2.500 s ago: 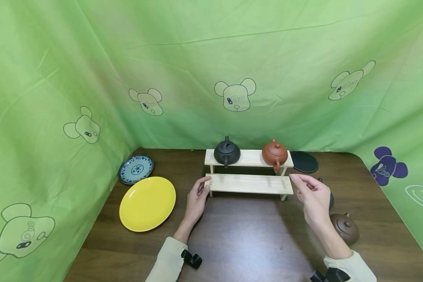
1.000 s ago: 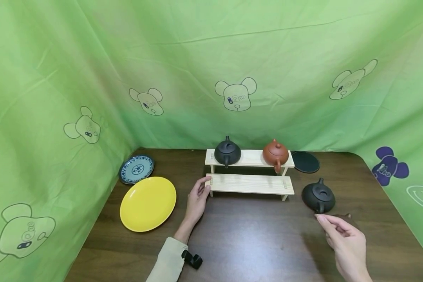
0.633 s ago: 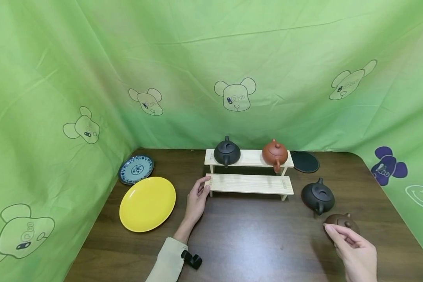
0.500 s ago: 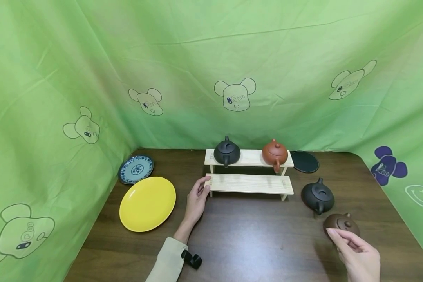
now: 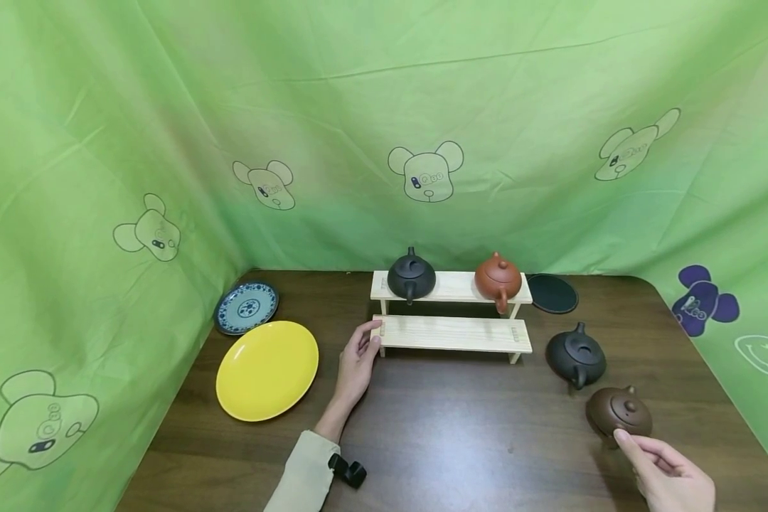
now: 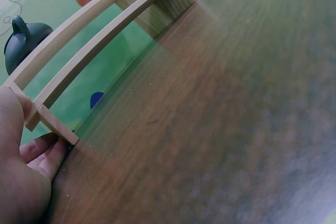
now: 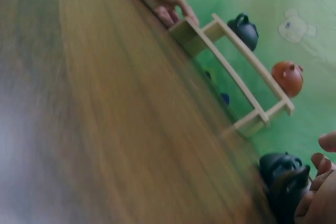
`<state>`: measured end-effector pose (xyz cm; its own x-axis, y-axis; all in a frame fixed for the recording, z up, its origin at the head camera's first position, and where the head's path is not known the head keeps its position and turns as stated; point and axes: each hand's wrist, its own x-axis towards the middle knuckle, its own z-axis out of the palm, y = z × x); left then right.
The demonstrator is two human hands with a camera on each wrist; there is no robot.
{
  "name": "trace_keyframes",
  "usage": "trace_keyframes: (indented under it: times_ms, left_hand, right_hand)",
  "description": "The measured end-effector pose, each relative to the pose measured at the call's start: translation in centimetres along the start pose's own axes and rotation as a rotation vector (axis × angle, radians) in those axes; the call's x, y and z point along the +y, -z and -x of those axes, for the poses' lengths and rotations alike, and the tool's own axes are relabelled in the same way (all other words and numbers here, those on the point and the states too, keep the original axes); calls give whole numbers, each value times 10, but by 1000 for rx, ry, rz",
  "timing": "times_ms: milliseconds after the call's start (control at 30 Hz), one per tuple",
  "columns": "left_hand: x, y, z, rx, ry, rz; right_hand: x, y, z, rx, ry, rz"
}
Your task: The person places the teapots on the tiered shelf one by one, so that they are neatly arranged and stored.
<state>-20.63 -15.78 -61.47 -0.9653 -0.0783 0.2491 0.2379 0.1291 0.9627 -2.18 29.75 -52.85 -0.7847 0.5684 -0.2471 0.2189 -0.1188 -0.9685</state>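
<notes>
My left hand grips the left end of a two-step wooden rack. In the left wrist view its thumb lies over the top board and its fingers sit beside the leg. The lower step is bare; the upper one bears a black teapot and a red-brown teapot. At the right, my right hand is beside the handle of a dark brown teapot. Its thumb stands apart from the fingers in the right wrist view; any contact with the handle is unclear.
Behind the brown teapot sits another black teapot. A round black coaster lies right of the rack. On the left are a yellow plate and a blue patterned plate. Green cloth hangs round the wooden table.
My right hand has moved from the rack's right end down and right, past the black teapot, to the brown teapot's handle side. My left hand has stayed on the rack.
</notes>
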Motion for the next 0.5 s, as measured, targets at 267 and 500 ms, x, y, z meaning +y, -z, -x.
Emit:
trace_keyframes:
  times_ms: [267, 500]
  left_hand:
    - [1, 1, -1, -8, 34, 12]
    - [0, 2, 0, -12, 53, 14]
  right_hand:
    - [5, 12, -5, 24, -41, 112]
    - [5, 9, -7, 36, -110, 149]
